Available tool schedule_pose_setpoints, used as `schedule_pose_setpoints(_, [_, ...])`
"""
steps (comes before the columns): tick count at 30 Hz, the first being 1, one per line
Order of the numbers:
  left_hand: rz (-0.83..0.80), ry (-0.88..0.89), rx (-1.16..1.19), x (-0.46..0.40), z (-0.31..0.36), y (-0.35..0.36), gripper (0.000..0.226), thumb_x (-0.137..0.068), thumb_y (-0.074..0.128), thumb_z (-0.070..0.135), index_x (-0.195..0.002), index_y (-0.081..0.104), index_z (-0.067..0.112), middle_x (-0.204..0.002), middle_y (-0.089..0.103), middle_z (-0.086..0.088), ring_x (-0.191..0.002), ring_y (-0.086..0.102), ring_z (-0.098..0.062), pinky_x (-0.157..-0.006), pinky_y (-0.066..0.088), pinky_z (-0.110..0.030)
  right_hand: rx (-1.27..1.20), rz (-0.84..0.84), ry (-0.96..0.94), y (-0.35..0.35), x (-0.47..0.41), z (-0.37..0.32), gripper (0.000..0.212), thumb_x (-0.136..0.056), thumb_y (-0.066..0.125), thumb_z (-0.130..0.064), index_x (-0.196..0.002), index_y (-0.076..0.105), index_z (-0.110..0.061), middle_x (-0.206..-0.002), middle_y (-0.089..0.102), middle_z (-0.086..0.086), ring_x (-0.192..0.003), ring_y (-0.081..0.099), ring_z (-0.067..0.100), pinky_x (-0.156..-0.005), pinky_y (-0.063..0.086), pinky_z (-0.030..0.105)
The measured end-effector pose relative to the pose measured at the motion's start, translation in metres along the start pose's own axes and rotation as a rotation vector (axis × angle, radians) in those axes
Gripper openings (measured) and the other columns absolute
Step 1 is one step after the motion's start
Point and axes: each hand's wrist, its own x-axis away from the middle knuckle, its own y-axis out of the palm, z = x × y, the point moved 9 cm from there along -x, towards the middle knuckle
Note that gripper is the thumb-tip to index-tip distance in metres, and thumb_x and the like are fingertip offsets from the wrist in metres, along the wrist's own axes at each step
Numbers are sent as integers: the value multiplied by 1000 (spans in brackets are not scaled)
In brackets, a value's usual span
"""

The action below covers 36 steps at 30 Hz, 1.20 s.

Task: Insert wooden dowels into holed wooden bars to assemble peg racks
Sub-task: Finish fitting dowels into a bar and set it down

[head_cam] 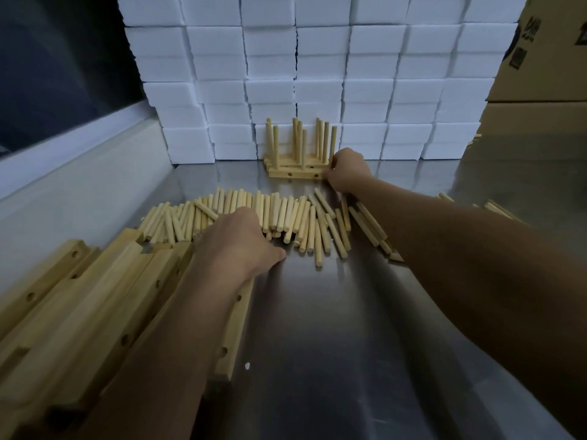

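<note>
Your right hand [346, 169] reaches far forward and curls its fingers on the right end of the assembled peg racks [297, 168], which stand against the wall of white foam blocks [317, 74]. Your left hand [243, 241] lies knuckles-up at the near edge of the loose dowels [279, 214]; whether it holds one, you cannot tell. Holed wooden bars [104, 293] lie stacked under your left forearm on the steel table [333, 344], and the print on the cardboard boxes [540, 52] beyond your right hand is unreadable.
</note>
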Motion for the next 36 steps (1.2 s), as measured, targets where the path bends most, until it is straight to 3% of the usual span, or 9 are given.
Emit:
schedule_pose_setpoints(4, [0, -6, 9, -2, -1, 2, 39, -73, 82, 46, -86, 60, 17, -86, 63, -2, -83, 60, -23, -79, 54, -40, -11, 75, 54, -2, -4, 5, 23, -89, 66, -24, -104, 62, -6, -103, 65, 11, -93, 63, 26, -79, 55, 36])
schedule_pose_setpoints(12, [8, 11, 10, -4, 0, 3, 41, -74, 80, 51, -85, 58, 18, -83, 63, -1, -80, 60, -21, -79, 54, -40, -72, 114, 100, -6, -2, 9, 26, -86, 72, -30, -102, 65, -10, -97, 68, 7, -88, 67, 24, -81, 59, 40])
schedule_pose_setpoints(18, [16, 23, 17, -4, 1, 1, 38, -76, 79, 50, -80, 59, 18, -78, 62, 1, -73, 58, -17, -68, 50, -33, -67, 104, 71, -4, 3, 11, 21, -88, 67, -24, -106, 65, -14, -105, 67, 6, -97, 64, 24, -87, 56, 41])
schedule_pose_setpoints(27, [3, 24, 23, -2, 3, 2, 37, -78, 77, 50, -81, 59, 18, -78, 62, 1, -72, 57, -15, -59, 42, -30, -41, 80, 46, 0, 6, -1, 14, -89, 64, -24, -101, 64, -19, -99, 68, 3, -89, 66, 24, -84, 57, 42])
schedule_pose_setpoints(31, [11, 21, 28, -2, 2, 2, 36, -79, 77, 50, -80, 59, 18, -77, 62, 0, -72, 57, -16, -58, 40, -29, -52, 33, 32, 1, 7, 0, 23, -90, 62, -22, -111, 65, -16, -104, 69, 6, -87, 68, 24, -82, 58, 40])
schedule_pose_setpoints(34, [22, 26, 27, -4, 2, 1, 36, -79, 76, 51, -78, 59, 18, -75, 63, 1, -70, 58, -16, -57, 41, -29, -59, -14, 17, -4, 11, -1, 45, -91, 60, -19, -135, 53, -11, -117, 64, 8, -92, 64, 20, -78, 53, 31])
schedule_pose_setpoints(36, [34, 26, 34, -4, 1, 0, 36, -79, 76, 50, -77, 60, 18, -73, 63, 1, -68, 58, -16, -56, 42, -28, -101, -10, 1, -12, 16, -6, 48, -90, 62, -21, -136, 51, -10, -122, 61, 9, -98, 59, 20, -79, 49, 30])
